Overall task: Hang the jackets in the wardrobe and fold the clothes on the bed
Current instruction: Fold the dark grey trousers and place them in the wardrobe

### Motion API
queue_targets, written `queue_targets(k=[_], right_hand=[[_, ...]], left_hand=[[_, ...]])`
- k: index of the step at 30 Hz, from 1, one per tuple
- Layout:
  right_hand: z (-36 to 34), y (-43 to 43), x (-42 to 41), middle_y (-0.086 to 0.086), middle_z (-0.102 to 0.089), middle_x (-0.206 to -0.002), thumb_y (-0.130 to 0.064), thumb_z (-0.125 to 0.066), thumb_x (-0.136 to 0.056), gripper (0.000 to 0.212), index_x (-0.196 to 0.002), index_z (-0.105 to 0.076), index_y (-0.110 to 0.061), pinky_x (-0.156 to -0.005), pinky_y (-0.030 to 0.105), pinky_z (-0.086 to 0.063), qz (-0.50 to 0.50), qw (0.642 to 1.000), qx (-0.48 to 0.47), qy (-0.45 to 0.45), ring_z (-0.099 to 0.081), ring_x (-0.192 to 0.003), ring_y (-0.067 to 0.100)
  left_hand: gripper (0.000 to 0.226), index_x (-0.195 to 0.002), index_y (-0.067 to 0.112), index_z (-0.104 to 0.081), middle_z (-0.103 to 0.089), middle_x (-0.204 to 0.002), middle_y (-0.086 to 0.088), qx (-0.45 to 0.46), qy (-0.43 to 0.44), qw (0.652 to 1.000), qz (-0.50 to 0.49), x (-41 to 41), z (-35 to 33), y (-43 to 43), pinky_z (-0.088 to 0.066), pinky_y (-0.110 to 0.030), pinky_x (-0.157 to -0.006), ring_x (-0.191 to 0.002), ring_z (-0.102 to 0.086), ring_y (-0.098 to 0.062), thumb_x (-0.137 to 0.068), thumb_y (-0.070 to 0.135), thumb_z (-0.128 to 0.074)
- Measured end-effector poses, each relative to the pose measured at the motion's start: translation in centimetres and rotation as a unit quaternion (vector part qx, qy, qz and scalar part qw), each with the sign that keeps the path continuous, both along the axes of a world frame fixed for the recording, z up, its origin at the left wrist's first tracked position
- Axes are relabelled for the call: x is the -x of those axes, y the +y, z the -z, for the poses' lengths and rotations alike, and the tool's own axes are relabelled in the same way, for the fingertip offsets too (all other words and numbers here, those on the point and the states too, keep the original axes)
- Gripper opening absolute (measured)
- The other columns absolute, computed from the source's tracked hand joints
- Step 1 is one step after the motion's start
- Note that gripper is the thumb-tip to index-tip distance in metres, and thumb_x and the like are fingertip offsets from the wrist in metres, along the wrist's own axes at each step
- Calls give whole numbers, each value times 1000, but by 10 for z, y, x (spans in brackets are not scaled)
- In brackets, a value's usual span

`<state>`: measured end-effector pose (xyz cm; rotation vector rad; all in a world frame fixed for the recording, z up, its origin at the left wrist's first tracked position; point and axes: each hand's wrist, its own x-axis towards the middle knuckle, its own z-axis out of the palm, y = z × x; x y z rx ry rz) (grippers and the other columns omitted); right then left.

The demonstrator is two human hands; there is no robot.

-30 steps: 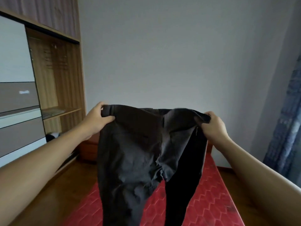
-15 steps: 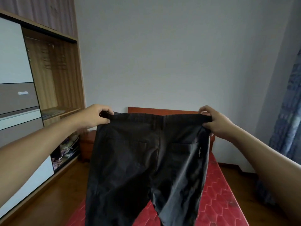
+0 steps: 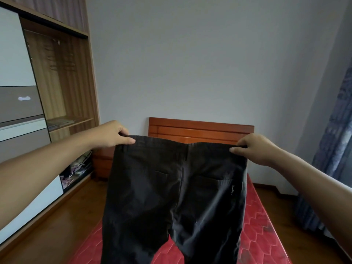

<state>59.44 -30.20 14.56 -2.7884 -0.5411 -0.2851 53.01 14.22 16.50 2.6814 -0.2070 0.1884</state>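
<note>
Black trousers (image 3: 171,197) hang spread above the red bed (image 3: 257,235). Left hand (image 3: 112,134) and right hand (image 3: 255,147) pinch the waistband corners, fingers curled round the cloth. An open wardrobe (image 3: 62,82) stands left.

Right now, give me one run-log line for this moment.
black cloth trousers: held up spread, back pockets toward camera | left hand: grips waistband | right hand: grips waistband
</note>
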Motion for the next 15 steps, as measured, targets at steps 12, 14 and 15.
queue_targets(k=[12, 14, 15], right_hand=[[-8, -2, 15, -4, -75, -71, -25, -77, -91, 17, -76, -81, -17, -65, 23, -46, -24, 946, -322, -17, -64, -64, 3], [-11, -1, 16, -3, -76, -76, -26, -75, -93, 18, -80, -81, -15, -65, 23, -49, -23, 941, -337, -34, -67, -69, 6], [-12, -1, 17, -1, -77, -78, -25, -73, -94, 17, -83, -81, -14, -66, 23, -52, -20, 935, -352, -41, -69, -71, 8]], left_hand=[[33, -79, 12, -80, -77, -83, -4, 280, -64, 956, -65, 5, 11, 5, -53, -44, -89, -94, -70, -27, -75, 45, -79], [40, -79, 14, -80, -78, -86, -1, 313, -72, 944, -74, 5, 9, 3, -51, -51, -97, -99, -68, -26, -76, 54, -73], [42, -80, 15, -80, -78, -88, 1, 326, -80, 939, -78, 4, 7, 3, -49, -54, -100, -102, -67, -25, -76, 55, -72]])
